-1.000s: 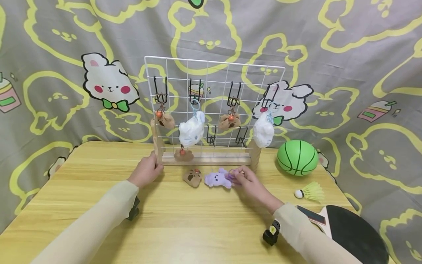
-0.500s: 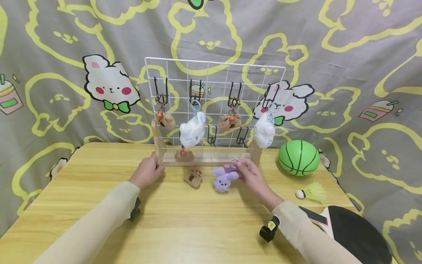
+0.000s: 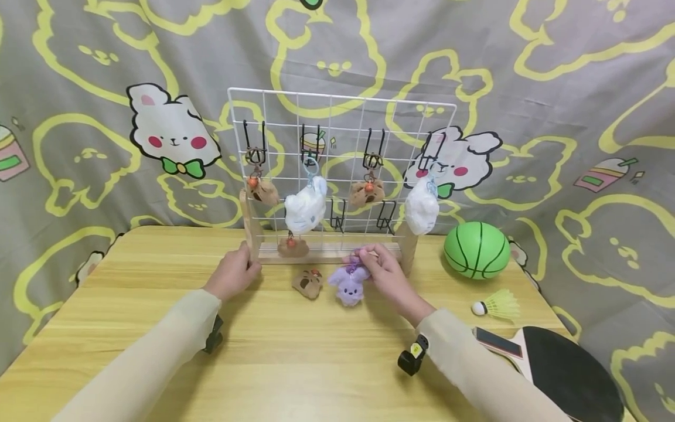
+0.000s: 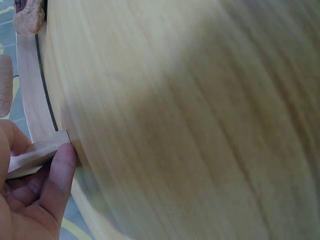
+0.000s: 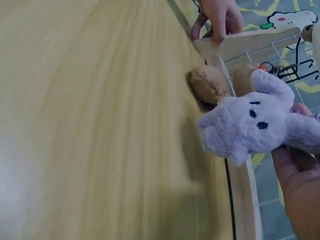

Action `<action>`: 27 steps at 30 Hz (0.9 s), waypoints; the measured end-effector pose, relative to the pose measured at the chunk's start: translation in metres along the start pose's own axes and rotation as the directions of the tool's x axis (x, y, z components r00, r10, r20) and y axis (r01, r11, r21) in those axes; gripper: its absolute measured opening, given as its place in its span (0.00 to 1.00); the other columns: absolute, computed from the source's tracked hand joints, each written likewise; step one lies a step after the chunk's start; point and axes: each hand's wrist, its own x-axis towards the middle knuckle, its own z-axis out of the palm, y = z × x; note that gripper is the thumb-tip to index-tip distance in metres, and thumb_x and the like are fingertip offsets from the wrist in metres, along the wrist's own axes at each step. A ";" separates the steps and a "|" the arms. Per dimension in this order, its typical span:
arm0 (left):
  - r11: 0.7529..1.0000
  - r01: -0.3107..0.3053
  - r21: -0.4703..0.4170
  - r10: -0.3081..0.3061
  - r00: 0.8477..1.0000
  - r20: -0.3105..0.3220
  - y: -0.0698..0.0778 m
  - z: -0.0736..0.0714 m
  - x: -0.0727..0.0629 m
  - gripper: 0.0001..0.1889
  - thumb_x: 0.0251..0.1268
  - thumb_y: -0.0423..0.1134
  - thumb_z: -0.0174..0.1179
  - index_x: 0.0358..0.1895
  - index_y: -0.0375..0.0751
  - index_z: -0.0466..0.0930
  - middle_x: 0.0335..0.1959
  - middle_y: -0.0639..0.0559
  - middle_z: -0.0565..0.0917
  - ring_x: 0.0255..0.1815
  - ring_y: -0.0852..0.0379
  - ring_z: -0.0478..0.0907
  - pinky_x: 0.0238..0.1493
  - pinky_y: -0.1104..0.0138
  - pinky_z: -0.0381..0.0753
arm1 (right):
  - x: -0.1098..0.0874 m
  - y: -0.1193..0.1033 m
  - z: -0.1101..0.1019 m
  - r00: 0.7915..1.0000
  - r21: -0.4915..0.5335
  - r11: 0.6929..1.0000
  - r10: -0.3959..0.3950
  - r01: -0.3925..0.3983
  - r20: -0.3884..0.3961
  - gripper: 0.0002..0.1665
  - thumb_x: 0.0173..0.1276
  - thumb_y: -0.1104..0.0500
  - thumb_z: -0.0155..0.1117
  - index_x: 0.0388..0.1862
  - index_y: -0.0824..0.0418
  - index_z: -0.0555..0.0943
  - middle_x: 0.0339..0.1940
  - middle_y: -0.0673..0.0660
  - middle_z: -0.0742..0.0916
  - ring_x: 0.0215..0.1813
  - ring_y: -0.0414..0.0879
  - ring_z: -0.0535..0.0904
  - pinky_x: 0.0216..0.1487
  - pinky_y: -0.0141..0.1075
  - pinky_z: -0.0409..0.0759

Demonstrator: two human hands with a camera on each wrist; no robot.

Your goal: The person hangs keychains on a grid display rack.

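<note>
Purple plush bunny (image 3: 348, 286) raised off table (image 3: 295, 363) since a second ago, now dangled just near of rack base, right of brown plush (image 3: 308, 283). Keyring pinched by right hand (image 3: 385, 275) fingers. Wire rack (image 3: 337, 176) left post gripped by left hand (image 3: 232, 275), position unchanged. Hanging stage judged begun.

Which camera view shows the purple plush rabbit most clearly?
The right wrist view: the purple plush rabbit fills much of the picture, with its face and dark eyes clear, held by the right hand. The head view shows it small, hanging above the table. The left wrist view does not show it.
</note>
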 end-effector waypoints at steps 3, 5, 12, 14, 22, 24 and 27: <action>1.000 0.001 0.006 -0.001 1.000 -0.002 -0.001 -0.001 0.000 0.17 0.72 0.31 0.50 0.58 0.23 0.67 0.22 0.51 0.71 0.19 0.58 0.65 0.19 0.68 0.64 | 0.008 -0.004 0.007 0.999 -0.012 0.999 -0.033 0.033 -0.011 0.14 0.86 0.61 0.45 0.57 0.72 0.71 0.61 0.76 0.84 0.51 0.34 0.89 0.54 0.31 0.87; 1.000 0.002 0.007 -0.002 1.000 0.000 -0.001 -0.001 0.000 0.17 0.72 0.31 0.50 0.58 0.23 0.67 0.22 0.50 0.71 0.19 0.58 0.65 0.19 0.68 0.65 | 0.012 -0.007 0.010 0.998 -0.018 0.998 -0.052 0.052 -0.018 0.14 0.85 0.62 0.46 0.57 0.72 0.72 0.59 0.75 0.85 0.51 0.36 0.89 0.53 0.32 0.87; 1.000 0.014 0.005 -0.014 1.000 0.002 0.001 -0.001 0.000 0.18 0.72 0.31 0.50 0.59 0.22 0.67 0.23 0.50 0.71 0.20 0.58 0.65 0.20 0.68 0.65 | 0.025 -0.017 0.019 0.987 -0.063 0.989 -0.138 0.133 -0.084 0.14 0.85 0.62 0.47 0.56 0.71 0.74 0.54 0.76 0.87 0.51 0.47 0.91 0.51 0.32 0.87; 1.000 0.014 0.002 -0.014 1.000 0.006 0.001 -0.001 0.001 0.19 0.72 0.31 0.50 0.60 0.22 0.66 0.23 0.50 0.71 0.19 0.59 0.65 0.20 0.68 0.65 | 0.028 -0.018 0.020 0.983 -0.071 0.987 -0.148 0.141 -0.105 0.13 0.85 0.63 0.48 0.56 0.71 0.74 0.52 0.76 0.88 0.48 0.45 0.91 0.50 0.31 0.87; 0.999 0.036 -0.007 -0.036 0.999 0.015 0.000 -0.001 0.000 0.20 0.72 0.32 0.49 0.61 0.21 0.66 0.23 0.50 0.72 0.19 0.59 0.65 0.19 0.69 0.64 | 0.040 -0.018 0.027 0.974 -0.135 0.981 -0.162 0.142 -0.157 0.12 0.84 0.64 0.49 0.54 0.72 0.75 0.49 0.75 0.89 0.51 0.59 0.91 0.50 0.29 0.86; 0.999 0.036 -0.002 -0.036 0.999 0.014 0.000 -0.002 0.000 0.20 0.72 0.32 0.49 0.61 0.21 0.66 0.23 0.50 0.71 0.19 0.59 0.65 0.19 0.69 0.64 | 0.042 -0.017 0.028 0.973 -0.142 0.980 -0.161 0.138 -0.168 0.12 0.84 0.64 0.49 0.54 0.72 0.75 0.50 0.75 0.89 0.53 0.64 0.89 0.51 0.31 0.87; 0.999 0.034 0.005 -0.034 0.999 0.008 0.000 -0.002 -0.001 0.20 0.72 0.32 0.50 0.60 0.21 0.66 0.22 0.50 0.71 0.19 0.59 0.65 0.19 0.69 0.64 | 0.045 -0.014 0.030 0.973 -0.147 0.981 -0.151 0.126 -0.175 0.12 0.84 0.64 0.48 0.54 0.72 0.75 0.51 0.76 0.88 0.55 0.65 0.89 0.54 0.34 0.87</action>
